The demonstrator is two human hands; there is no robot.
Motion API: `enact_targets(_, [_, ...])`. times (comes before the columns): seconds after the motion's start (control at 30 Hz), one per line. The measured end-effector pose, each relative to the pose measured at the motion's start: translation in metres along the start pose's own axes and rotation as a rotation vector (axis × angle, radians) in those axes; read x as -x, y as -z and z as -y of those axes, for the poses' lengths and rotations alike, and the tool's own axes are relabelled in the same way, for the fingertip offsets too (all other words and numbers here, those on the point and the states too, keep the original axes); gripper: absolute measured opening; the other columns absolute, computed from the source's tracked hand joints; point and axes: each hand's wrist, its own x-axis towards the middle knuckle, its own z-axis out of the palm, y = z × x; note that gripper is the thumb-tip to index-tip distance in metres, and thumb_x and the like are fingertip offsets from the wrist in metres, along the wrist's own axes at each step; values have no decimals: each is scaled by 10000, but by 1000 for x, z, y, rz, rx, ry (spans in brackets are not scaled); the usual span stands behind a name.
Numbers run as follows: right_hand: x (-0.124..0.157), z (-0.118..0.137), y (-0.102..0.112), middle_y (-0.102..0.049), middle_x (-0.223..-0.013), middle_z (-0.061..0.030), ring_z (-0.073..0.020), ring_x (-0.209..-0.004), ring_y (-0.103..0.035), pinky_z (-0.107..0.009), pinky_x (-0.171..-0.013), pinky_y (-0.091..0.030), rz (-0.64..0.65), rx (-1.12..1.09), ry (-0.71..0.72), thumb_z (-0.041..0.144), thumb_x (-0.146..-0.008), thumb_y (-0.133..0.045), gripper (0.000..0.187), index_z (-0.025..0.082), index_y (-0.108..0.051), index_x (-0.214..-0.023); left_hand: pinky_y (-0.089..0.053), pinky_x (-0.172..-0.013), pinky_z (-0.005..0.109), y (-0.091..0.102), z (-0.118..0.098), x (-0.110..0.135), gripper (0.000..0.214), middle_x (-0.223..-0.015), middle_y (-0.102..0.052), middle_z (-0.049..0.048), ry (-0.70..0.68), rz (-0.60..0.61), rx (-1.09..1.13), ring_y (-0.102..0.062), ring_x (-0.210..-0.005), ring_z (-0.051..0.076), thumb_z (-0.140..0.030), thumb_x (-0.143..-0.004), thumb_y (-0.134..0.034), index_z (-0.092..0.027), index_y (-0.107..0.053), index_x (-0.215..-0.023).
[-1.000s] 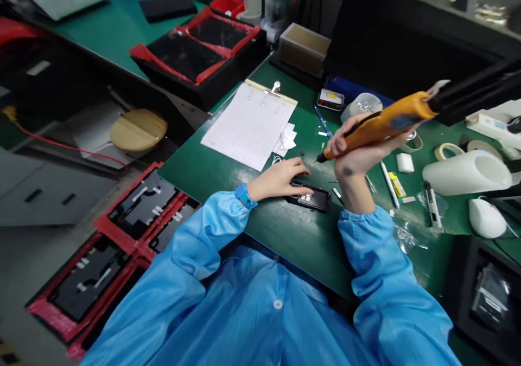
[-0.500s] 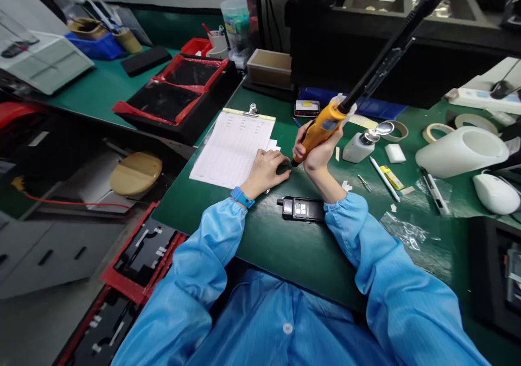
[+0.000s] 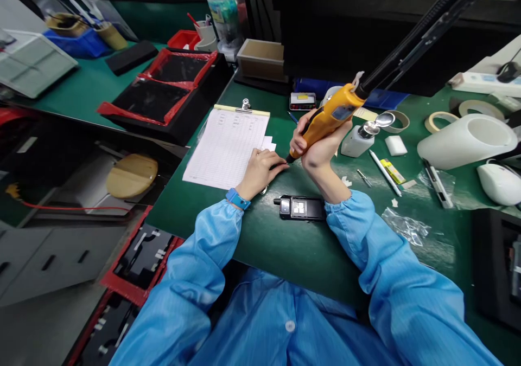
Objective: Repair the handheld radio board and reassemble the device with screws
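My right hand [image 3: 321,148] is wrapped round an orange electric screwdriver [image 3: 331,117], which leans with its black tip down and left. That tip meets the fingertips of my left hand [image 3: 262,169], by the green tabletop. The thumb and fingers of my left hand are drawn together; whatever is between them is too small to make out. Under my left wrist area and to its right lies a black handheld radio [image 3: 302,207] with a stubby antenna, its back facing up. Beside my left hand rests a clipboard with a printed sheet [image 3: 226,149].
To the right are a pump bottle [image 3: 358,140], a white pen [image 3: 385,172], a white roll [image 3: 464,141], tape rings [image 3: 439,121], crumpled clear plastic [image 3: 405,226] and a mouse [image 3: 499,181]. A black case with red edging [image 3: 163,92] stands left. Behind is a cardboard-coloured box [image 3: 261,59].
The screwdriver has tilted further over to the right, and its tip is now closer against my left fingertips. My view has shifted slightly. The radio has stayed in place.
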Motion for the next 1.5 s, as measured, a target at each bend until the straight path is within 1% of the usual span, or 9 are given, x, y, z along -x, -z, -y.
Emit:
enact_targets(0.23, [-5, -2, 6, -299, -532, 58, -112, -402, -257, -263, -378, -269, -109, 86, -54, 1097, -918, -129, 910, 285, -479, -700, -488, -1017, 488, 2, 4, 1, 258, -1126, -838, 94, 24, -33, -11, -727, -1124, 306, -362, -1193, -676, -254, -899, -1121])
enact_targets(0.47, [-8, -7, 11, -282, -510, 60, -106, -446, -206, -284, -395, -198, -78, 130, 52, 1247, -738, -305, 959, 302, -466, -714, -539, -1037, 502, 1, 8, 0, 239, -1185, -766, 105, 37, -55, -3, -685, -1181, 323, -309, -1183, -659, -262, -891, -1153])
enact_targets(0.63, [-9, -2, 13, -235, -504, 63, -126, -470, -198, -330, -431, -246, -111, 175, 67, 1257, -720, -127, 991, 320, -447, -737, -562, -1048, 522, -1, 8, 0, 260, -1184, -771, 108, 38, -38, 15, -692, -1172, 327, -307, -1183, -647, -266, -903, -1154])
enact_targets(0.8, [-9, -4, 16, -288, -515, 56, -128, -481, -223, -317, -449, -284, -90, 184, 52, 1250, -732, -147, 983, 317, -458, -746, -549, -1039, 497, -2, 6, 1, 224, -1155, -801, 93, 39, -16, 32, -700, -1146, 309, -346, -1169, -703, -276, -915, -1153])
enact_targets(1.03, [-6, -11, 12, -278, -504, 70, -122, -447, -216, -276, -395, -238, -33, 120, -61, 1216, -804, -221, 944, 309, -478, -741, -520, -1026, 489, 2, 7, 0, 134, -1100, -852, 73, 47, 19, 40, -743, -1122, 302, -366, -1107, -831, -284, -930, -1068])
enact_targets(1.13, [-2, -8, 5, -269, -507, 63, -120, -437, -215, -280, -379, -249, -40, 115, -94, 1246, -762, -182, 983, 308, -473, -729, -531, -1028, 500, 2, 7, 0, 105, -1111, -875, 70, 54, 24, 43, -765, -1120, 303, -351, -1095, -851, -296, -941, -1085])
enact_targets(1.23, [1, -3, -1, -279, -539, 44, -113, -440, -202, -280, -362, -255, -64, 131, -64, 1270, -711, -124, 1030, 300, -471, -690, -535, -1030, 506, 1, 7, 0, 99, -1124, -890, 66, 57, 24, 51, -778, -1126, 303, -356, -1090, -861, -307, -946, -1097])
enact_targets(1.43, [3, -1, -5, -273, -593, 41, -97, -456, -202, -247, -347, -257, -45, 45, -33, 1195, -849, -139, 984, 281, -471, -701, -511, -1021, 511, 1, 6, 0, 111, -1113, -903, 59, 55, 24, 66, -789, -1109, 300, -369, -1088, -863, -311, -946, -1044])
enact_targets(1.5, [4, -2, -6, -250, -590, 46, -97, -457, -203, -243, -345, -262, -54, 48, -58, 1205, -835, -143, 981, 282, -450, -701, -509, -1022, 516, 1, 5, 0, 128, -1120, -904, 56, 50, 23, 70, -789, -1104, 300, -380, -1096, -851, -310, -942, -1039])
